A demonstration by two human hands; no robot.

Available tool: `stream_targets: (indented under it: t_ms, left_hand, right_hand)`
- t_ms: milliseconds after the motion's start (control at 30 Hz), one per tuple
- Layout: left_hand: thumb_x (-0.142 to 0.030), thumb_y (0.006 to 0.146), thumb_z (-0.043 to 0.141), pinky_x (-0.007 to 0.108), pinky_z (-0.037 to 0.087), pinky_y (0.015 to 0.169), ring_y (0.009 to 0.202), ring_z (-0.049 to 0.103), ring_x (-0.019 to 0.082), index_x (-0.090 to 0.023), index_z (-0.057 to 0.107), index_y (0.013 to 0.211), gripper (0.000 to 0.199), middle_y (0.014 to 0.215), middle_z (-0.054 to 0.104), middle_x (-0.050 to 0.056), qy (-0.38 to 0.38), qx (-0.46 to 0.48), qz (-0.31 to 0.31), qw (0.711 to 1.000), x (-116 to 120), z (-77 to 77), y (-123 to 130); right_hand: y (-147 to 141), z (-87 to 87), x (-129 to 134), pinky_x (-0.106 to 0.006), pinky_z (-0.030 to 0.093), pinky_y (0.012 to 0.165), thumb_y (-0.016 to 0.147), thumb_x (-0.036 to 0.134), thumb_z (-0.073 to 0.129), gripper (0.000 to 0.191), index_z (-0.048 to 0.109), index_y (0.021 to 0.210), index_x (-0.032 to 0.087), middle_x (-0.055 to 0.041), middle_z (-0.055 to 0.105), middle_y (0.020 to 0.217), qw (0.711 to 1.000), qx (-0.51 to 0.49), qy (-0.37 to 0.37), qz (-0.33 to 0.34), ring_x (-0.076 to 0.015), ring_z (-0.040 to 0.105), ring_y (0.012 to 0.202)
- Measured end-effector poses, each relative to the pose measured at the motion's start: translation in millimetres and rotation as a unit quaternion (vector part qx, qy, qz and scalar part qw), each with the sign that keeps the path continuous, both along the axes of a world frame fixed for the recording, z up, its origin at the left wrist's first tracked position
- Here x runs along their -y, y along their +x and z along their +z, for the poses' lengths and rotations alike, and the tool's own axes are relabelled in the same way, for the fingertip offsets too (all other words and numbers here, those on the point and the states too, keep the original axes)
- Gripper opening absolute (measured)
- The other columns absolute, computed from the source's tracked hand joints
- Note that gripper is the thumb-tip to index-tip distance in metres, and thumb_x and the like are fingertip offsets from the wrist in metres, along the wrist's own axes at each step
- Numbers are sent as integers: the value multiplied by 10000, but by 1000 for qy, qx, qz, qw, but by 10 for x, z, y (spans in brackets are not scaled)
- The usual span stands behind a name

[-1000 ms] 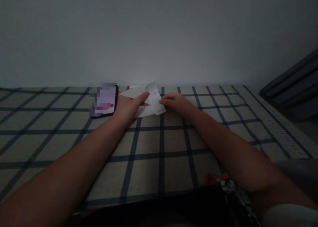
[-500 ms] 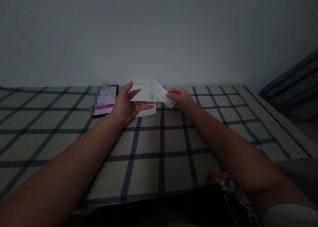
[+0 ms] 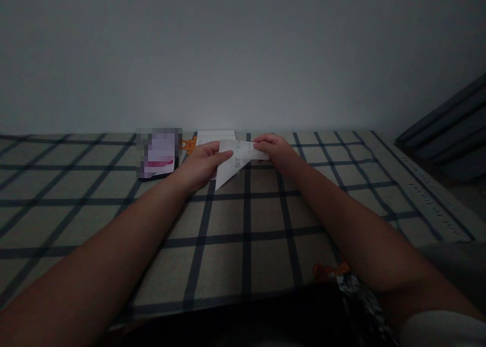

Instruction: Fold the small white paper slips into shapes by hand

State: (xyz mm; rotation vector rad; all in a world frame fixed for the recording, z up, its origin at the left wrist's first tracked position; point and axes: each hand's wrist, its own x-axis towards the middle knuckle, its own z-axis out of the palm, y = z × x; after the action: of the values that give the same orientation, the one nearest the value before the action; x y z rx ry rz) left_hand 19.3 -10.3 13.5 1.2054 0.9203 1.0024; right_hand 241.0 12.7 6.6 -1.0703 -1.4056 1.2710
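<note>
A folded sheet of white paper [image 3: 229, 166], with faint grey print and a pointed lower corner, is held up between both hands. My left hand [image 3: 203, 166] pinches its left part, thumb on top. At the paper's narrow right end, my right hand [image 3: 276, 149] grips it between thumb and fingers. Behind my left hand lies more white paper [image 3: 216, 134], partly hidden by the hand and the held sheet. To the left rests a phone [image 3: 161, 152] with a lit screen, partly blurred out.
A checked cloth [image 3: 228, 256] covers the surface, which meets a plain wall [image 3: 243, 58] at the back. An orange figure [image 3: 189, 145] shows beside the white papers. A dark ridged object [image 3: 451, 134] stands at the right. Something dark and shiny [image 3: 360, 301] lies near the front.
My left hand was open with fingers spread behind the paper; it has closed on it. The paper has turned, its point now facing down. My right hand has kept its hold.
</note>
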Motion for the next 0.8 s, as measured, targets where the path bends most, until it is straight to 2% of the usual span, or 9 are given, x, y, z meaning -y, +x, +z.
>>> stream_targets:
  t_ms: [367, 500, 633, 800]
  left_hand:
    - [-286, 727, 840, 317, 582, 769, 826, 736, 213, -159, 778, 1013, 319, 955, 798, 98, 1, 25, -47, 999, 12, 20, -4]
    - [-272, 708, 818, 337, 597, 715, 771, 736, 217, -167, 769, 1025, 337, 929, 795, 83, 17, 4, -1, 1000, 29, 37, 15]
    - [-375, 751, 802, 341, 590, 630, 673, 709, 210, -146, 766, 1020, 355, 868, 785, 93, 30, -26, 58, 998, 33, 31, 28]
    - [-456, 775, 797, 269, 514, 553, 629, 663, 183, -172, 776, 961, 340, 789, 762, 56, 74, -78, 41, 993, 20, -8, 2]
  right_hand:
    - [-8, 4, -11, -244, 461, 528, 728, 295, 612, 133, 649, 809, 197, 1, 596, 706, 999, -4, 6, -52, -127, 535, 614]
    - [6, 4, 7, -260, 444, 559, 752, 340, 625, 181, 663, 857, 197, 4, 609, 730, 998, 31, 45, -41, -136, 541, 639]
    - [16, 7, 38, -268, 423, 609, 771, 366, 638, 201, 679, 871, 197, 5, 620, 764, 991, 83, 102, -29, -143, 535, 689]
    - [-13, 54, 75, -271, 406, 604, 773, 346, 615, 173, 666, 848, 198, 8, 610, 737, 990, 97, 101, -23, -141, 524, 668]
